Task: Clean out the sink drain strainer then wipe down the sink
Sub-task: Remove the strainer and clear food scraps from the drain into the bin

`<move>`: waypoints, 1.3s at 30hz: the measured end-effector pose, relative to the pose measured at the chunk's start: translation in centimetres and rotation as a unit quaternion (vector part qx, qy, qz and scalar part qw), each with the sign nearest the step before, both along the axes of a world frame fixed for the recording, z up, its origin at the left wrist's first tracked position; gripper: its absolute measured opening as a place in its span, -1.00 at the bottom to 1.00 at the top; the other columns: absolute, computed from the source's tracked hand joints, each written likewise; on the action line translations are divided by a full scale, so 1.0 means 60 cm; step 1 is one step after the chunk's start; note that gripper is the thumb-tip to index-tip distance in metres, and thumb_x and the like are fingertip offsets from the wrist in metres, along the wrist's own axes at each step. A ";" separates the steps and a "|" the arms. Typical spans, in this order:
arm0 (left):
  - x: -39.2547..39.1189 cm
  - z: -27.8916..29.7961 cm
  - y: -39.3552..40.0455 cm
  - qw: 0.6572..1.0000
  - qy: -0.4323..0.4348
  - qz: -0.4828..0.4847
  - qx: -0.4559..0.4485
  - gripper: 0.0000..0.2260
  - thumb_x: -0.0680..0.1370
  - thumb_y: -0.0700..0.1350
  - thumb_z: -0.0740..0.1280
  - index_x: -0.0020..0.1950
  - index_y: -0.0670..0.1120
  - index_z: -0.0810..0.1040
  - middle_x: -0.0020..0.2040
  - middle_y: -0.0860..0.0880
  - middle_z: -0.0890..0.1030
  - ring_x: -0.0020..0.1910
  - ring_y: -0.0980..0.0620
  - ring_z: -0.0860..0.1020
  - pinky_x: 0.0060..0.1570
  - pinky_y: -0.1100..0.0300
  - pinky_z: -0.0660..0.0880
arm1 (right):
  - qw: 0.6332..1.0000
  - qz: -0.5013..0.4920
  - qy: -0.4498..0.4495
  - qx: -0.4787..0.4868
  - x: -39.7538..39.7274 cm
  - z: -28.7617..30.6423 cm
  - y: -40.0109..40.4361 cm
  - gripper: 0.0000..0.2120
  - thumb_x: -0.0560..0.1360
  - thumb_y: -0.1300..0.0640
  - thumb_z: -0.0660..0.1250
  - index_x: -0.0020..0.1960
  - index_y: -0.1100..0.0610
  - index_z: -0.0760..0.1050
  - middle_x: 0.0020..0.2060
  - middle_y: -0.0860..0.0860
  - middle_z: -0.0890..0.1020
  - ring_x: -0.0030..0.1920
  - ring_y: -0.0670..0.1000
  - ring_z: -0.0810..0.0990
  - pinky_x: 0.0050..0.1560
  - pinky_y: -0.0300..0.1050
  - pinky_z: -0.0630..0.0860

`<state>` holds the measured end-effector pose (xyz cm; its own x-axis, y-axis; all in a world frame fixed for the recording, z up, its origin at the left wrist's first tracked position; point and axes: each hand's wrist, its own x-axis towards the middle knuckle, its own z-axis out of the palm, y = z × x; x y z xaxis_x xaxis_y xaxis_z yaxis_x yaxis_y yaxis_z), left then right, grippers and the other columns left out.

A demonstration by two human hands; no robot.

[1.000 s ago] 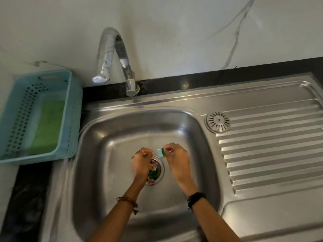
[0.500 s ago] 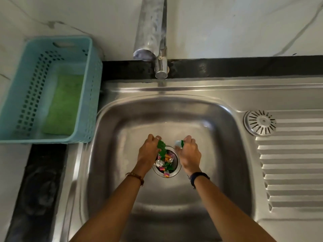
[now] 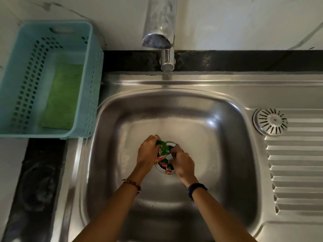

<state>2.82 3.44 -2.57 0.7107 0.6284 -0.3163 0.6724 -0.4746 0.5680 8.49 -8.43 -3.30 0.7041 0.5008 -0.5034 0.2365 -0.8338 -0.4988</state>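
Note:
A steel sink point(image 3: 122, 172) has its round drain strainer point(image 3: 160, 169) at the bottom of the basin, filled with several crumpled coloured wrappers point(image 3: 164, 164). My left hand point(image 3: 147, 154) grips a green wrapper point(image 3: 162, 145) at the strainer's upper left edge. My right hand point(image 3: 182, 163) is closed over the strainer's right side, pinching a small white and green scrap; its fingers hide part of the strainer.
A chrome tap point(image 3: 161, 32) overhangs the basin's back edge. A light blue perforated basket point(image 3: 83, 84) at the left holds a green scrub pad point(image 3: 61, 96). A ribbed draining board point(image 3: 297, 172) with a round vent cap point(image 3: 271, 122) lies to the right. Black counter surrounds the sink.
The view has shifted right and closer. My left hand has taken a green wrapper, and both hands have closed in over the strainer.

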 end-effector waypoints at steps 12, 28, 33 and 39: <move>-0.046 0.057 -0.020 0.986 -0.053 0.137 -0.084 -0.97 0.49 -0.19 0.34 -0.15 -0.10 0.54 -0.22 0.00 0.60 -0.25 0.10 0.54 -0.36 0.51 0.37 | 0.996 -0.082 -0.004 0.029 0.000 0.043 -0.029 -0.79 0.53 0.03 0.29 0.02 0.14 0.58 -0.11 0.04 0.68 -0.14 0.01 0.62 -0.32 -0.26 0.43; -0.305 0.260 -0.146 0.848 -0.301 0.353 -0.254 -0.84 0.50 -0.25 0.28 -0.22 -0.03 0.53 -0.36 -0.01 0.57 -0.48 0.18 0.50 -0.39 0.23 0.46 | 0.925 -0.133 0.179 0.307 -0.178 0.284 -0.089 -0.96 0.40 0.20 0.45 -0.16 0.14 0.61 -0.43 -0.03 0.53 -0.52 -0.21 0.36 -0.48 -0.39 0.32; -0.492 0.281 -0.243 0.793 -0.349 0.460 -0.194 -0.80 0.50 -0.31 0.24 -0.27 -0.07 0.47 -0.41 -0.04 0.49 -0.50 0.14 0.45 -0.41 0.27 0.42 | 0.916 0.031 0.236 0.322 -0.334 0.297 -0.113 -0.93 0.42 0.22 0.43 -0.14 0.23 0.58 -0.47 0.01 0.44 -0.56 -0.21 0.32 -0.52 -0.40 0.28; -0.733 0.259 -0.414 0.715 -0.356 0.594 -0.097 -0.92 0.51 -0.35 0.24 -0.05 -0.28 0.51 -0.43 -0.03 0.52 -0.52 0.17 0.45 -0.44 0.31 0.42 | 0.895 0.238 0.272 0.262 -0.547 0.248 -0.178 -0.92 0.38 0.14 0.46 -0.22 0.11 0.57 -0.57 -0.12 0.48 -0.56 -0.20 0.36 -0.52 -0.37 0.30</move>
<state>-41.16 -21.39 12.98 -0.2652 0.9153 -0.3030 0.0433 0.3252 0.9446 -24.32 -19.13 11.56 0.0704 0.9467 -0.3145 0.1057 -0.3205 -0.9413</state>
